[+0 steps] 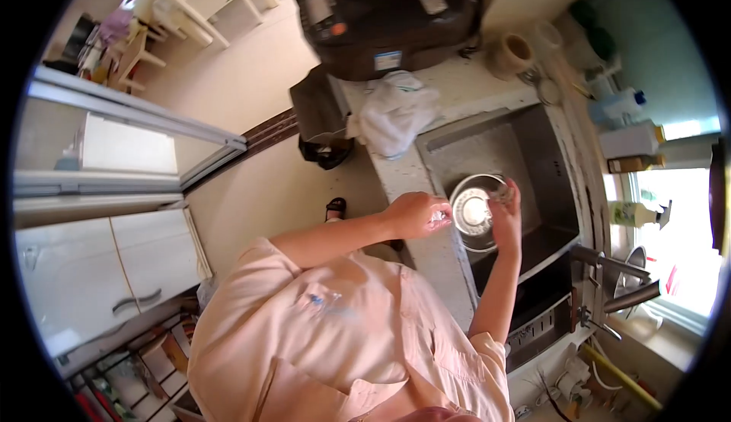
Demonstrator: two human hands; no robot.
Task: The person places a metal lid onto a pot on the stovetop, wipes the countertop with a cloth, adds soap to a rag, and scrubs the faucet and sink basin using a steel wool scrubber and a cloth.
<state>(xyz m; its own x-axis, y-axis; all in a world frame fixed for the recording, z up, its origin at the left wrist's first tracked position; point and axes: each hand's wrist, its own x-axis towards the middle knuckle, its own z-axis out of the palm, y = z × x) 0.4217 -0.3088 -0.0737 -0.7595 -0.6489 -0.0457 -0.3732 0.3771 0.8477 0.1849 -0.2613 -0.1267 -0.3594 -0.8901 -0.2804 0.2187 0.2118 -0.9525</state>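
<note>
My left hand (pixel 416 215) is closed at the edge of the counter, left of a round metal bowl (pixel 458 233). Something small and whitish shows at its fingertips, too unclear to name. My right hand (pixel 505 216) reaches over the right side of the bowl with its fingers curled. A small pale thing shows at those fingers, and I cannot make out its kind. The bowl sits in the stainless steel sink (pixel 499 148). Light glints on a ring pattern inside it.
A white cloth (pixel 396 114) lies on the counter left of the sink, near a large dark appliance (pixel 392 19). The faucet (pixel 617 262) juts out at the right. Bottles (pixel 628 144) line the window ledge. A black bag (pixel 326 152) hangs beside the counter.
</note>
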